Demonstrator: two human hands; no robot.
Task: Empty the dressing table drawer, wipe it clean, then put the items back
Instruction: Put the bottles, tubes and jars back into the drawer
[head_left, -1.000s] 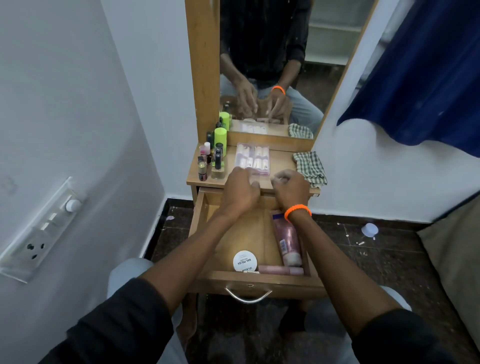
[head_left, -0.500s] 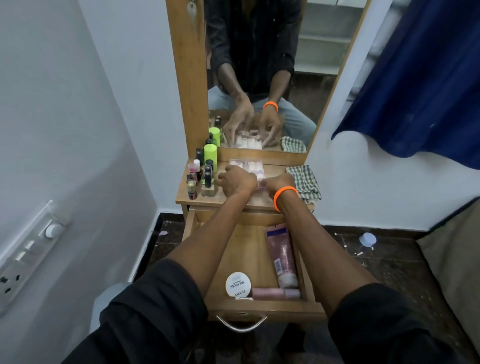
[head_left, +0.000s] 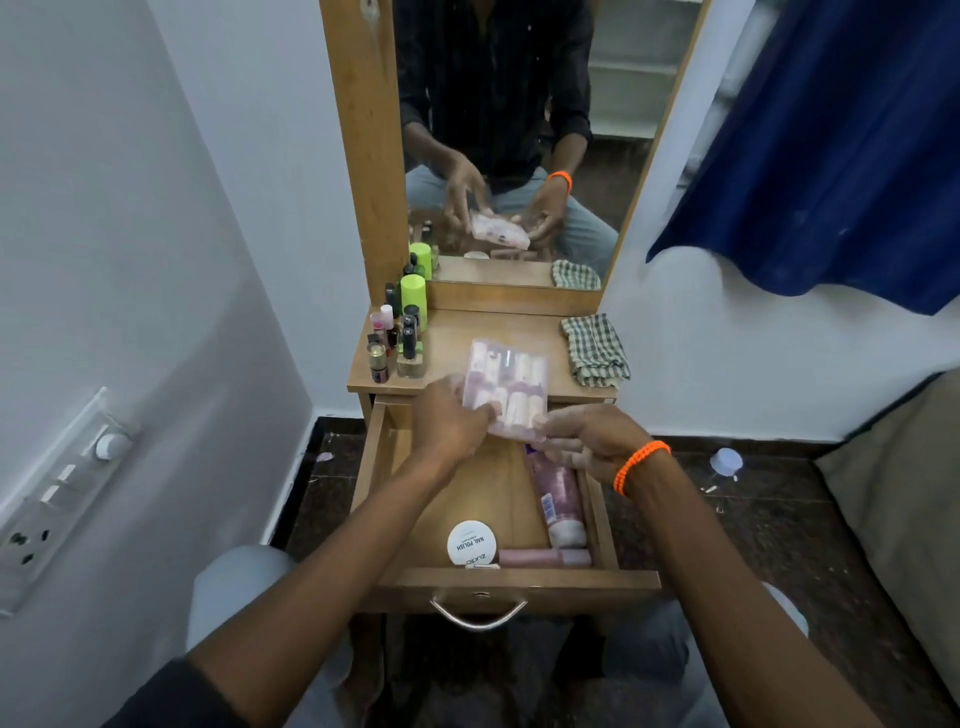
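Observation:
The wooden drawer (head_left: 384, 499) of the dressing table stands pulled out. Above its back end my left hand (head_left: 449, 421) and my right hand (head_left: 587, 441) hold a clear plastic pack of small pink bottles (head_left: 506, 387) by its near edge, lifted off the tabletop (head_left: 457, 332). In the drawer lie a pink tube (head_left: 558, 493) along the right wall, a white round nail-polish remover tub (head_left: 471, 543) and a pink stick (head_left: 543, 557) at the front. The mirror shows both hands gripping the pack.
Several nail polish bottles and a green can (head_left: 413, 301) crowd the tabletop's left side. A checked cloth (head_left: 595, 351) lies on its right. A white wall is at the left, a beige cushion (head_left: 893, 499) at the right, and a small white cap (head_left: 726, 460) on the dark floor.
Both hands have lifted the clear pack off the tabletop and drawn it toward me, over the back of the drawer. The camera has tilted down a little.

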